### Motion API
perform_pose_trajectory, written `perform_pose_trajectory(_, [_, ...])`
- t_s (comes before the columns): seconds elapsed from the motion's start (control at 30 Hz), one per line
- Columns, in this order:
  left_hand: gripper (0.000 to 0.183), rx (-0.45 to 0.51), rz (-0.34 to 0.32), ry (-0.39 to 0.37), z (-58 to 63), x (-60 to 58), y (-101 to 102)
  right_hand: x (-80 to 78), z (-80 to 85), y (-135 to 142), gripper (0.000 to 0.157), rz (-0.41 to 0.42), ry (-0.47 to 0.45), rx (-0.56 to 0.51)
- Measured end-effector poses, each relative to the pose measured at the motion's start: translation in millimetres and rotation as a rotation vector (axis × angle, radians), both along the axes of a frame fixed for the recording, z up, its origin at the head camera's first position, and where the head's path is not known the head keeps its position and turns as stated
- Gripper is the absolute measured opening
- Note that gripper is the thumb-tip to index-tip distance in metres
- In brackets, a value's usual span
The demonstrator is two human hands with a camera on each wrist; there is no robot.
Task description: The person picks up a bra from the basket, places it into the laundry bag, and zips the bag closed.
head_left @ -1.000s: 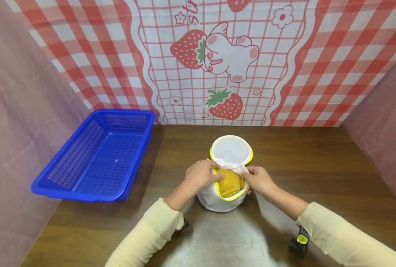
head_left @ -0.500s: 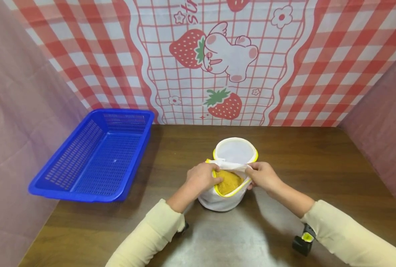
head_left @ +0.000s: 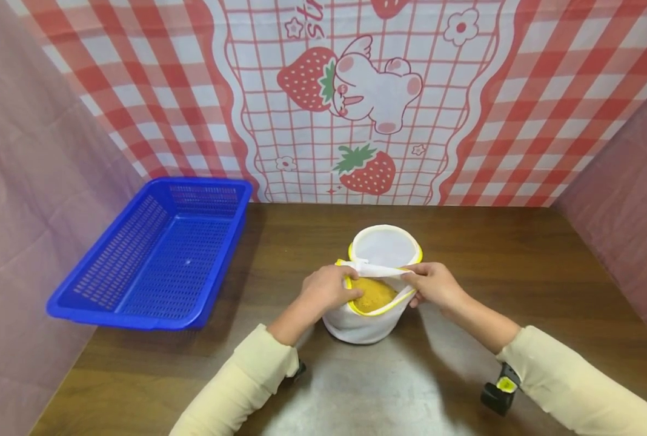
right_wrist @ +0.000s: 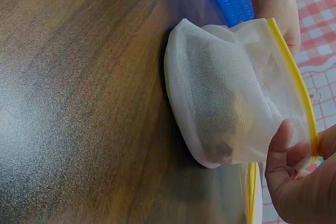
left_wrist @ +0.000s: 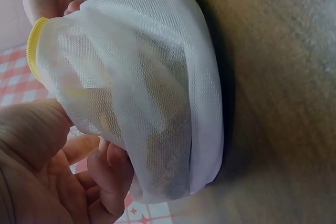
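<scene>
A white mesh laundry bag (head_left: 361, 330) with yellow zip edging stands on the table, its round lid (head_left: 386, 245) folded back behind it. Through the mouth shows a yellow cloth (head_left: 374, 295); in the left wrist view the mesh (left_wrist: 126, 72) veils what lies inside. My left hand (head_left: 326, 286) pinches the rim on the left, thumb over the yellow edge. On the opposite side my right hand (head_left: 435, 284) grips the rim and pulls it taut. The right wrist view has the right hand's thumb against the mesh wall (right_wrist: 220, 87), beside the yellow zip (right_wrist: 294, 72).
A blue perforated plastic basket (head_left: 182, 266) sits at the table's left, with nothing in it. Behind the brown wooden table (head_left: 520, 260) hangs a red-and-white checked cloth (head_left: 378, 169) with strawberries. Pinkish drapes (head_left: 623, 175) close off both sides.
My right hand has shifted right and slightly up, stretching the rim. The lid has moved a little right and down, and the bag's white back edge now covers more of the yellow cloth.
</scene>
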State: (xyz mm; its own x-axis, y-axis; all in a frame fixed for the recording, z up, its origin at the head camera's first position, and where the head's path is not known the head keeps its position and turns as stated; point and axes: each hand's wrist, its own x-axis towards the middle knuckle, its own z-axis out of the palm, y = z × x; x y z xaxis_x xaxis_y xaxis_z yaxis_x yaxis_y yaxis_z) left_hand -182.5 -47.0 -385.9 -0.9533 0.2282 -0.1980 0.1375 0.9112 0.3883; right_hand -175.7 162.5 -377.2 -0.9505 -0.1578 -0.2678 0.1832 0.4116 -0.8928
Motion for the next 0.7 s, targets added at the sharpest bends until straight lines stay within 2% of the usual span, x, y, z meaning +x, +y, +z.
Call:
perform_pose_trajectory(0.37, [0.033, 0.010, -0.014, 0.009, -3.3, 3.6, 1, -3.8, 3.3, 1, 0.040, -0.008, 0.000, -0.006])
perform_pose_trajectory(0.57, [0.037, 0.085, -0.009, 0.015, 2.2, 1.6, -5, -1.3, 2.8, 3, 0.042, 0.000, -0.028, 0.009])
perform_pose_trajectory(0.7, [0.037, 0.176, 0.035, 0.016, 8.4, 0.9, -12, -0.9, 4.2, 4, 0.043, 0.003, -0.037, 0.013])
